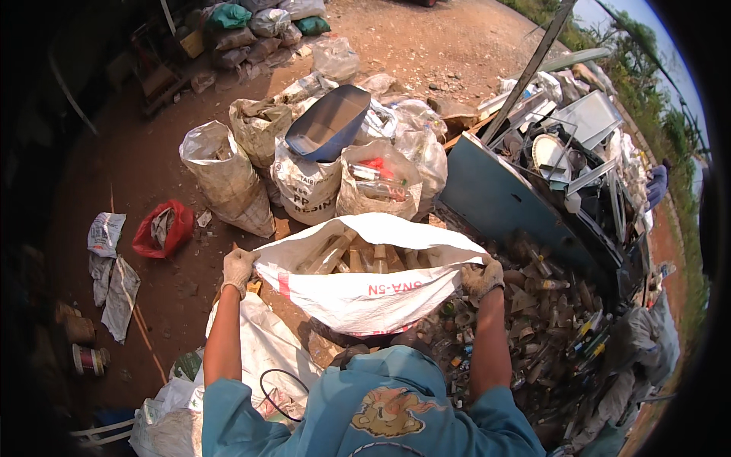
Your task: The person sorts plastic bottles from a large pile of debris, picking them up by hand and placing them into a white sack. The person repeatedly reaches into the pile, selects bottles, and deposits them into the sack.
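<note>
White sack (343,293): mouth spread wide, bottles (380,263) inside
Left grip (239,270): grasping sack's left edge
Right grip (482,279): grasping sack's right edge

We record the sack (343,298) as white, marked with red lettering and a red block near one end. We find the left glove (240,270) pale cream, the right glove (483,278) a browner tan. We note a teal shirt (324,407) bearing a printed figure (388,413) in tan and orange. We log a tub (348,126) in dark blue with a brown interior, a bag (181,238) in bright red, a panel (506,202) in blue-grey, and ground (171,320) in reddish brown.
</note>
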`<state>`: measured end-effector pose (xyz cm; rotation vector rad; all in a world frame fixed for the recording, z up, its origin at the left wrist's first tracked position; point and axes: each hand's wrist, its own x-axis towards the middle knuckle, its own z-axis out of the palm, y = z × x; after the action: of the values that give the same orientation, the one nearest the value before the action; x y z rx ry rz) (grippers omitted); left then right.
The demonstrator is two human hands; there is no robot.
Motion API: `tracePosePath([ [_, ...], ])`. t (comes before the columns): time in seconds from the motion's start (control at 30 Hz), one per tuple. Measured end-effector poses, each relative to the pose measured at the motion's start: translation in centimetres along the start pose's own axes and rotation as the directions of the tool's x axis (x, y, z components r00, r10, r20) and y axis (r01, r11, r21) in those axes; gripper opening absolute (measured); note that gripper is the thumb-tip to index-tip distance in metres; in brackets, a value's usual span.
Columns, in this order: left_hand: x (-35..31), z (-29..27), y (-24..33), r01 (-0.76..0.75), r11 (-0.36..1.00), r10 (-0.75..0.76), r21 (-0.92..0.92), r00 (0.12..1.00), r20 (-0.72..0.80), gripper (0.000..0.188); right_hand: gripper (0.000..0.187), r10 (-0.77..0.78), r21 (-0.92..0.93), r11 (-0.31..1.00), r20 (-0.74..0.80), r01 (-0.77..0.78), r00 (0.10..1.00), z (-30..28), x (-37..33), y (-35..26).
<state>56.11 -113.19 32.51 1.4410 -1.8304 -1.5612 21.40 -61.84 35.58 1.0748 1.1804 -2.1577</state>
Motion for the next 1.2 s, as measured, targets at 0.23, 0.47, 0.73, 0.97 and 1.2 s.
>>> tracePosePath([
  [0.23,-5.1,-2.4,-3.0,0.023,0.902,-0.042,-0.432,0.999,-0.033,0.024,0.046,-0.719,-0.592,-0.100,0.599,0.800,0.353,2.6,-8.6,7.0],
  [0.47,-15.0,-0.1,-9.6,0.309,0.848,-0.343,-0.430,0.939,-0.001,0.034,0.064,0.332,0.260,-0.590,0.941,0.764,-0.064,3.2,-13.2,18.5],
  [0.73,-40.1,-1.5,-31.9,0.602,0.798,-0.590,-0.012,0.777,-0.219,0.046,0.029,0.413,0.060,-0.680,0.855,0.731,0.313,0.9,-4.7,17.6],
  [0.97,-65.5,-0.2,-34.2,0.829,0.417,-0.886,-0.372,0.280,-0.371,0.052,0.034,0.033,-0.345,-0.633,0.882,0.693,0.470,2.0,-1.2,14.6],
  [1.2,-67.9,4.5,-41.9,0.897,0.441,-0.865,-0.029,0.416,-0.281,0.060,0.057,0.130,0.086,-0.858,0.990,0.506,0.053,0.2,-8.0,16.9],
])
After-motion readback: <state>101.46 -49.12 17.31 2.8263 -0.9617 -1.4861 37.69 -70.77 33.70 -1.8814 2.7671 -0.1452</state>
